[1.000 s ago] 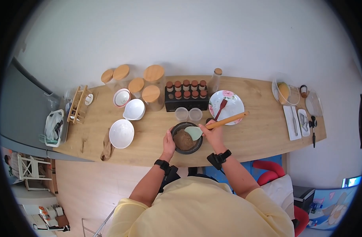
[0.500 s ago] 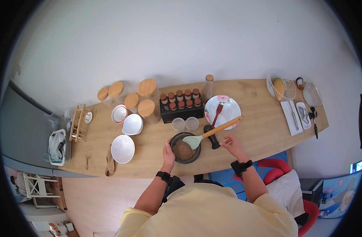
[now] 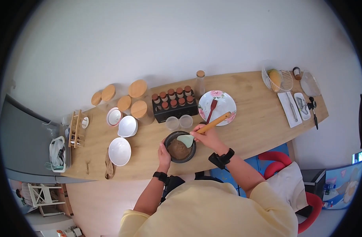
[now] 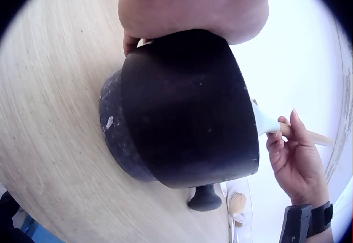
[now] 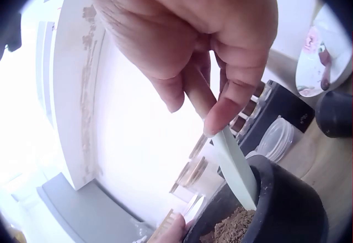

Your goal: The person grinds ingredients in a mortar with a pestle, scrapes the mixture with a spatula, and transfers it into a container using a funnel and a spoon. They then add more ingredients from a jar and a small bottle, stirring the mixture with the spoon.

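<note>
A dark mortar (image 3: 194, 153) with coarse brown powder (image 3: 178, 149) in it stands near the table's front edge. My left hand (image 3: 164, 156) holds the mortar around its left side. In my right hand (image 3: 208, 138) I grip the wooden handle of a spatula (image 3: 185, 140); its mint-green head dips inside the mortar along the far right wall. The right wrist view shows my thumb and fingers around the handle (image 5: 199, 93), just above the green part. A black pestle (image 5: 333, 115) lies to the right of the mortar, mostly hidden behind my right hand in the head view.
Two small clear cups (image 3: 179, 122) and a black spice rack (image 3: 175, 112) stand behind the mortar. A floral plate (image 3: 224, 103) with a red brush (image 3: 212, 107) lies behind my right hand. White bowls (image 3: 119, 151) and wood-lidded jars (image 3: 139, 109) are at left, a wire basket (image 3: 285, 81) at far right.
Half a second ago my right hand was off the spatula, out to the right of the pestle. Now it grips the handle again. The left hand has stayed at the mortar.
</note>
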`<state>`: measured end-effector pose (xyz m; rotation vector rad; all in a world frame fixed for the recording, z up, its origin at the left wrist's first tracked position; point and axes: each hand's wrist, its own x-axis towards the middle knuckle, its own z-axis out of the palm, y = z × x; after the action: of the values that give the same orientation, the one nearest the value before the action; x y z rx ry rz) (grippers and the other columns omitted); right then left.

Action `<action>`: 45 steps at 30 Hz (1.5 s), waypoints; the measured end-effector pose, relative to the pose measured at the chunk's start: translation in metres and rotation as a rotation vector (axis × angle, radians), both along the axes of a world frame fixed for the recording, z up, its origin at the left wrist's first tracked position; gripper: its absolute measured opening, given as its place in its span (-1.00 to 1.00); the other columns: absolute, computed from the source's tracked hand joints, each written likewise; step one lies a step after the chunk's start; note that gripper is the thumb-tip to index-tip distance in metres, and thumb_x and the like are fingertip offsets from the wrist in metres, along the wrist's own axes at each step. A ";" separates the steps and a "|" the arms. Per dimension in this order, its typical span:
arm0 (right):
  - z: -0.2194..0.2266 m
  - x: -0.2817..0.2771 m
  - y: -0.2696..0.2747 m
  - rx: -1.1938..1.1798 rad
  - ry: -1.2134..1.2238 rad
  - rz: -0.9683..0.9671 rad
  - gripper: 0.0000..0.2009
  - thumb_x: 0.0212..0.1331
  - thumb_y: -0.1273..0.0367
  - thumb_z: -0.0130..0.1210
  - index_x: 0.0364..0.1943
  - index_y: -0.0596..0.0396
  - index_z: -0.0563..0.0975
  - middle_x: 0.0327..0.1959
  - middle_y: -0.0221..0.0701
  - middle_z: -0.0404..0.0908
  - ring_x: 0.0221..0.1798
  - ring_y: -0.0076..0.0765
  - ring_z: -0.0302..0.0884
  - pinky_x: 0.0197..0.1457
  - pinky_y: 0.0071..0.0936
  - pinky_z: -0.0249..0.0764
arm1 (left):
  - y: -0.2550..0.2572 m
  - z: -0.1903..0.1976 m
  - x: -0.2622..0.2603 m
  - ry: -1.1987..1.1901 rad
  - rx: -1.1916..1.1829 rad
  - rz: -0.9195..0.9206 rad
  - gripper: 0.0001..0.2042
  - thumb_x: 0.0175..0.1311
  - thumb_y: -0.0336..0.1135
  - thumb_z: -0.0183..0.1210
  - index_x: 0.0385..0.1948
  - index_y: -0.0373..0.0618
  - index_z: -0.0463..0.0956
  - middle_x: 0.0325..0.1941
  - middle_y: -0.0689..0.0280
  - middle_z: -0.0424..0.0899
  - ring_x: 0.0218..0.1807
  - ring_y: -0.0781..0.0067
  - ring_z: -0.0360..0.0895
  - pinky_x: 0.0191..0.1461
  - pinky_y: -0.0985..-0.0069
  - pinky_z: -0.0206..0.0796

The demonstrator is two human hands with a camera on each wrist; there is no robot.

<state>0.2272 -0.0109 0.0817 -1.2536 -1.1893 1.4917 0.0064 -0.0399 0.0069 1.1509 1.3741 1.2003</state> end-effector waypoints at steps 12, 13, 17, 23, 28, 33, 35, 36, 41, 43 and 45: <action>0.047 0.014 -0.028 0.576 -0.221 0.145 -0.88 -0.06 0.52 0.24 -0.40 0.18 0.56 -0.36 -0.36 0.61 -0.38 -0.48 0.51 -0.31 -0.59 0.42 | 0.002 -0.009 -0.001 -0.029 0.030 0.014 -0.48 0.45 -0.08 -0.43 0.03 -0.38 0.35 -0.01 0.11 0.53 0.08 0.33 0.42 0.23 0.50 0.15; 0.049 0.014 -0.030 0.551 -0.205 0.130 -0.88 -0.06 0.53 0.24 -0.40 0.18 0.56 -0.36 -0.36 0.62 -0.38 -0.49 0.51 -0.31 -0.59 0.42 | 0.002 -0.008 -0.001 -0.030 0.030 0.015 -0.48 0.45 -0.08 -0.43 0.03 -0.38 0.35 -0.01 0.11 0.53 0.08 0.33 0.42 0.23 0.50 0.15; 0.049 0.015 -0.032 0.533 -0.181 0.100 -0.89 -0.05 0.53 0.23 -0.40 0.18 0.56 -0.37 -0.37 0.62 -0.38 -0.50 0.51 -0.32 -0.60 0.40 | 0.002 -0.009 0.000 -0.027 0.028 0.021 -0.48 0.45 -0.08 -0.44 0.03 -0.37 0.35 -0.01 0.11 0.52 0.08 0.33 0.42 0.22 0.50 0.15; 0.042 0.018 -0.031 0.486 -0.242 0.028 -0.88 -0.03 0.48 0.22 -0.39 0.17 0.55 -0.42 -0.35 0.57 -0.37 -0.38 0.51 -0.29 -0.53 0.40 | 0.001 -0.004 0.001 -0.022 0.018 0.041 -0.49 0.45 -0.08 -0.43 0.02 -0.36 0.36 -0.03 0.13 0.53 0.06 0.34 0.42 0.21 0.51 0.16; 0.043 0.018 -0.031 0.447 -0.202 0.000 -0.90 -0.01 0.49 0.21 -0.40 0.19 0.55 -0.39 -0.39 0.59 -0.36 -0.50 0.49 -0.29 -0.60 0.39 | 0.001 -0.008 -0.001 -0.046 0.045 0.021 -0.49 0.45 -0.07 -0.42 0.01 -0.35 0.37 -0.04 0.15 0.53 0.04 0.37 0.43 0.19 0.52 0.17; 0.036 0.016 -0.028 0.472 -0.199 -0.050 -0.91 0.04 0.49 0.19 -0.37 0.20 0.54 -0.40 -0.43 0.58 -0.38 -0.61 0.50 -0.33 -0.66 0.41 | 0.001 -0.007 0.000 -0.034 0.034 0.028 -0.50 0.45 -0.07 -0.42 0.01 -0.35 0.37 -0.04 0.15 0.53 0.04 0.37 0.43 0.19 0.53 0.18; 0.033 0.012 -0.026 0.219 0.071 -0.131 -0.89 0.08 0.46 0.17 -0.35 0.21 0.51 -0.45 -0.43 0.56 -0.41 -0.61 0.53 -0.38 -0.68 0.45 | 0.001 -0.007 0.000 -0.033 0.024 0.031 -0.50 0.45 -0.08 -0.42 0.02 -0.35 0.36 -0.04 0.15 0.53 0.04 0.38 0.43 0.19 0.53 0.18; 0.033 0.011 -0.025 0.218 0.070 -0.132 -0.89 0.08 0.46 0.17 -0.35 0.21 0.51 -0.45 -0.43 0.56 -0.41 -0.61 0.53 -0.38 -0.68 0.45 | 0.001 -0.008 0.000 -0.037 0.027 0.036 -0.49 0.45 -0.07 -0.42 0.01 -0.35 0.37 -0.04 0.16 0.54 0.04 0.36 0.43 0.18 0.52 0.18; 0.024 0.005 -0.022 0.161 0.145 -0.217 -0.86 0.11 0.43 0.17 -0.36 0.21 0.48 -0.50 -0.43 0.53 -0.52 -0.62 0.51 -0.47 -0.71 0.45 | 0.001 -0.009 -0.001 -0.035 0.029 0.026 -0.50 0.45 -0.08 -0.42 0.02 -0.35 0.36 -0.04 0.15 0.53 0.03 0.37 0.43 0.18 0.53 0.18; 0.027 0.009 -0.021 0.155 0.177 -0.253 -0.87 0.10 0.43 0.17 -0.37 0.21 0.48 -0.50 -0.43 0.53 -0.52 -0.61 0.51 -0.47 -0.71 0.45 | 0.002 -0.009 0.000 -0.047 0.031 0.030 -0.50 0.45 -0.08 -0.42 0.01 -0.36 0.36 -0.04 0.15 0.54 0.03 0.37 0.43 0.18 0.53 0.19; 0.030 0.016 -0.021 0.148 0.206 -0.292 -0.87 0.10 0.44 0.17 -0.37 0.21 0.48 -0.51 -0.43 0.53 -0.53 -0.60 0.51 -0.47 -0.71 0.45 | 0.001 -0.009 -0.001 -0.034 0.034 0.029 -0.50 0.45 -0.08 -0.42 0.01 -0.36 0.36 -0.05 0.14 0.54 0.03 0.36 0.44 0.18 0.52 0.19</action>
<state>0.2427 -0.0315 0.1113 -1.0920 -0.9196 1.2604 0.0058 -0.0386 -0.0016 1.1328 1.3531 1.2628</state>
